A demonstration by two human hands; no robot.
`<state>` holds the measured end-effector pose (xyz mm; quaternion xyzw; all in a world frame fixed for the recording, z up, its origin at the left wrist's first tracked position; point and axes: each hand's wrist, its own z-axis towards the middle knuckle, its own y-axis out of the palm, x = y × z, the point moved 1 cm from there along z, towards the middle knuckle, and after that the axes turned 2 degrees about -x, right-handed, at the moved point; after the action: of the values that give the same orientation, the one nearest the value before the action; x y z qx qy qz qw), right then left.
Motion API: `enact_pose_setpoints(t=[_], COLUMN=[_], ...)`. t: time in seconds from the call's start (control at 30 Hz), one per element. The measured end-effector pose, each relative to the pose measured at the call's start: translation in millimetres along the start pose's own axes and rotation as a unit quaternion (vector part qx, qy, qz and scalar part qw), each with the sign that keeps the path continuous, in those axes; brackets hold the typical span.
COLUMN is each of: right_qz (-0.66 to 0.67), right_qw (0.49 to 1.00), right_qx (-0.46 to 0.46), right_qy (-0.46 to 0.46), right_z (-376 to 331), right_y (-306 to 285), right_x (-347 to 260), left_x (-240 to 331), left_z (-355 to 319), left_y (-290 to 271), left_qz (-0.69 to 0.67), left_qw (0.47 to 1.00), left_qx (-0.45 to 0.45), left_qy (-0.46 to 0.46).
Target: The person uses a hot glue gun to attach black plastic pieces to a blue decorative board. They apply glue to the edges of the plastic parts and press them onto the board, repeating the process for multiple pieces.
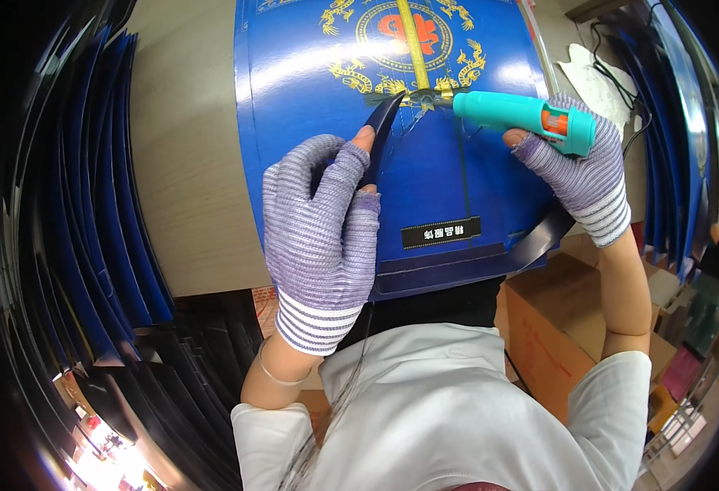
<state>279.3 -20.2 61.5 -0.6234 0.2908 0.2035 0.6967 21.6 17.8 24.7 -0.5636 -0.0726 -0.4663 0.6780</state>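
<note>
- The worktop point(184, 164) is grey-beige with a faint grain; a broad bare strip shows at the left of the frame, a narrower one at upper right.
- A glossy blue panel point(425, 188) with gold and red decoration lies flat on it, filling the upper centre.
- A white sheet point(595, 86) with an uneven outline lies at upper right, beside the panel.
- A thin black cable point(619, 82) loops over that sheet.
</note>
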Motion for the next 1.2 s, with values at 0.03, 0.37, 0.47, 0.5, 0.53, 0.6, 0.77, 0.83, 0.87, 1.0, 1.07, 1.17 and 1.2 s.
enact_pose_setpoints(t=[0.03,0.37,0.47,0.5,0.53,0.6,0.77,0.83,0.87,1.0,1.07,1.17,1.2], right_qz=[0.027,0.035,0.037,0.032,0.026,0.025,0.0,-0.005,-0.022,-0.061,-0.09,-0.053,-0.058], right_qw=[0.999,0.998,0.998,0.999,0.999,0.999,1.0,1.0,0.999,0.996,0.994,0.997,0.997], right_qx=[-0.004,-0.03,-0.023,-0.023,-0.022,-0.012,-0.007,-0.012,-0.019,-0.018,-0.02,-0.009,-0.014], right_qy=[0.03,0.047,0.034,0.028,0.022,0.016,-0.015,-0.024,-0.027,-0.058,-0.064,-0.056,-0.055], right_z=[0,-3,-3,-3,-3,-5,-4,-1,0,4,6,2,0], right_y=[0,4,5,4,3,1,-5,-5,-5,-3,-2,-5,-7], right_x=[0,0,3,4,5,6,5,2,-1,-6,-10,-10,-9], left_x=[0,7,11,12,13,13,15,13,12,8,6,7,8], left_z=[1,7,10,10,10,10,12,15,16,17,15,15,15], left_y=[2,10,12,12,12,13,9,7,7,9,12,13,13], left_qz=[-0.003,0.035,0.058,0.071,0.08,0.099,0.083,0.059,0.041,-0.008,-0.027,0.002,0.006], left_qw=[1.0,0.999,0.998,0.997,0.997,0.995,0.994,0.996,0.996,0.997,0.998,1.0,0.999], left_qx=[0.004,-0.018,-0.021,-0.022,-0.018,-0.01,-0.058,-0.065,-0.07,-0.07,-0.044,-0.028,-0.03], left_qy=[0.007,0.005,-0.001,-0.002,0.0,0.005,-0.029,-0.031,-0.038,-0.042,-0.028,-0.009,-0.011])
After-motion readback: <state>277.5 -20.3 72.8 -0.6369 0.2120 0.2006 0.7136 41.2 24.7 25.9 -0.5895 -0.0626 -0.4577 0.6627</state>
